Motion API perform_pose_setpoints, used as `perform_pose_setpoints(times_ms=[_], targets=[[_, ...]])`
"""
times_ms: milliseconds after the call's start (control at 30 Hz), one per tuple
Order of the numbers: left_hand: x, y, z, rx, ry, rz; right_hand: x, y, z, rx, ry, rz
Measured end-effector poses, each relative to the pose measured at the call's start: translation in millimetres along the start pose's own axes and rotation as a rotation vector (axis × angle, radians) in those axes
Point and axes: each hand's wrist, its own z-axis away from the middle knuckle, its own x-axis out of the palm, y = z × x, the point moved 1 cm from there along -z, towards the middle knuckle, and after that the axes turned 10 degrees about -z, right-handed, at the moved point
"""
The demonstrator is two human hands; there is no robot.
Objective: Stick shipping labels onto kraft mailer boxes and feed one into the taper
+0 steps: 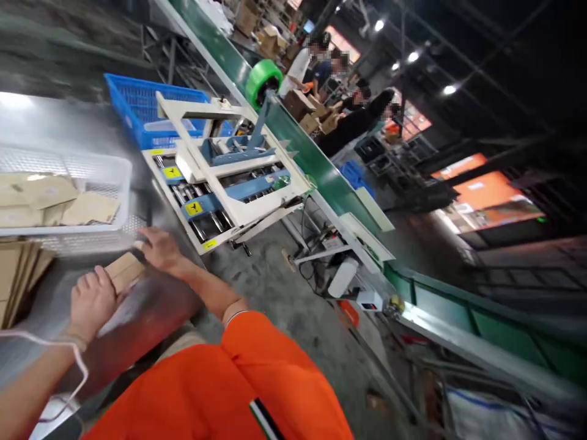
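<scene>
1. A stack of flat cardboard (18, 269) is seen at the far left edge of the steel surface (55, 122), fanned slightly and apart from both hands.
2. A white perforated basket (92, 165) is set behind it, with loose cardboard pieces (89, 208) lying flat inside.
3. The left hand (92, 299) is laid on the near end of a small folded carton (123, 270), fingers curled over its edge; the grip is narrow and the carton is pinned against the surface, probably to stop it sliding.
4. The carton is placed on the surface between the two hands, just in front of the basket.
5. The right hand (158, 247) is pressed flat on the carton's far end, fingers spread and pointing toward the basket; nothing is enclosed, it only bears down. With both ends held, the carton is judged to be kept square.
6. An orange garment (238, 391) is seen low in the frame, worn by the person.
7. A blue crate (151, 113) is parked behind a white-and-blue roller machine (224, 183), which is butted against the surface edge, so pieces can likely be passed straight across.
8. A green tape roll (263, 79) is mounted above the machine.
9. A green conveyor (321, 171) is run diagonally to the right; other people (321, 67) are stationed along it with boxes, well apart from the hands.
</scene>
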Motion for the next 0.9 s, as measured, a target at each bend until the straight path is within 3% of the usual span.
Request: perform_pose_setpoints(times_ms=[67, 133, 200, 267, 333, 400, 500, 600, 733, 900], targets=[[3.7, 14.7, -17.4, 0.015, 0.003, -0.033, -31.8, 11.3, 22.2, -0.132, 0.025, -0.035], [6.7, 34.3, -39.6, 0.026, 0.013, -0.034, -75.1, 41.9, 44.8, -0.158, 0.161, -0.039], [9.4, 55.9, -65.1, 0.037, 0.022, -0.015, -127.3, 90.4, 67.3, 0.028, 0.424, 0.008], [12.5, 74.8, -93.8, 0.039, 0.011, 0.008, -179.5, 145.1, 89.7, 0.309, 0.68, 0.083], [16.3, 87.8, -125.5, -0.003, -0.017, 0.026, -224.8, 192.3, 107.6, 0.517, 0.82, 0.169], [20.4, 94.9, -158.5, -0.083, -0.04, 0.046, -262.5, 224.0, 114.7, 0.595, 0.872, 0.284], [24.4, 98.1, -204.6, -0.185, -0.057, 0.027, -305.8, 243.4, 97.9, 0.549, 0.812, 0.512], [24.1, 95.7, -242.7, -0.216, -0.087, -0.068, -329.1, 245.8, 60.4, 0.56, 0.588, 0.712], [20.5, 87.2, -278.6, -0.207, -0.037, -0.112, -336.5, 250.1, 29.7, 0.757, 0.446, 0.857], [16.3, 85.4, -295.4, -0.147, -0.024, -0.101, -340.1, 259.7, 36.3, 0.74, 0.43, 0.949]])
